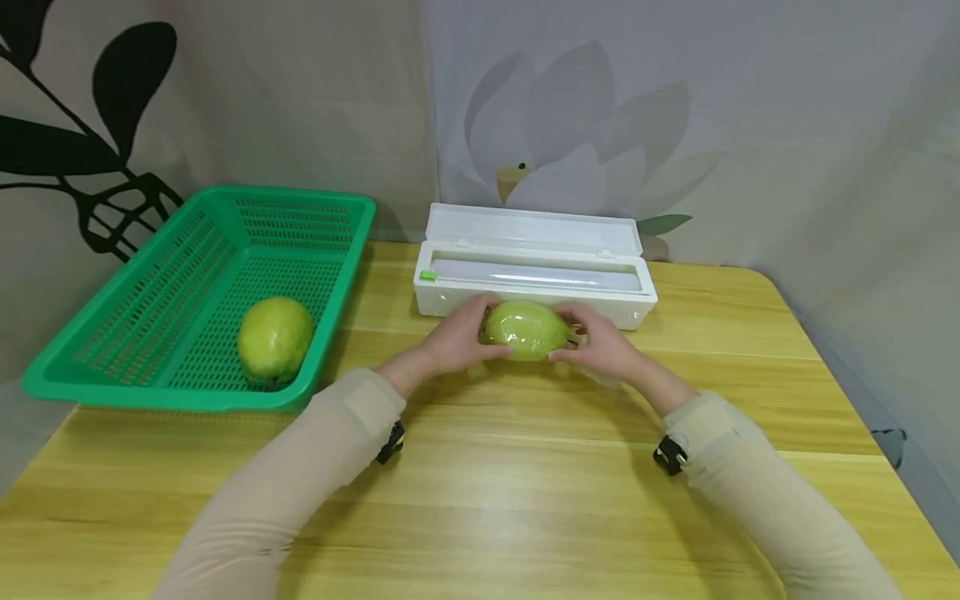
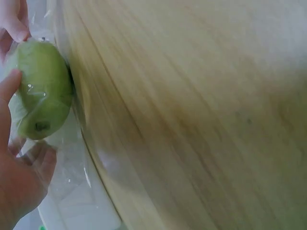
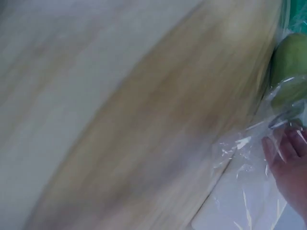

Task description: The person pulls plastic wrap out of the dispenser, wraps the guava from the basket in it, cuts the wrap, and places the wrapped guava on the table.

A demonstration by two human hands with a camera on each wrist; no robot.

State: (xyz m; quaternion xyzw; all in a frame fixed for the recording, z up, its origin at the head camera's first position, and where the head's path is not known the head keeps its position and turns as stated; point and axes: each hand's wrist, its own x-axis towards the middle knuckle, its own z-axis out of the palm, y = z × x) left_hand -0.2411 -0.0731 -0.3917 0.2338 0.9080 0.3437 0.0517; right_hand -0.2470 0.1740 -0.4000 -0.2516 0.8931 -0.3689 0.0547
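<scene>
A glossy green pear (image 1: 527, 330), covered in clear plastic wrap (image 3: 244, 143), is held between both hands, lying sideways over the table. My left hand (image 1: 459, 335) grips its blunt end, thumb in front and fingers behind; the left wrist view shows that thumb pressing the wrapped skin (image 2: 43, 81). At the stem end, my right hand (image 1: 600, 343) pinches the wrap with thumb and fingers. Loose, crinkled film trails from those fingers in the right wrist view. Just behind the hands stands a white wrap dispenser box (image 1: 536, 304), its lid raised and a roll (image 1: 532, 275) inside.
A green plastic basket (image 1: 187, 398) stands at the left, with another yellow-green pear (image 1: 275, 340) in its near right corner. The wooden table (image 1: 480, 500) reaches toward the body. Fabric printed with plants (image 1: 322, 100) hangs behind the box and basket.
</scene>
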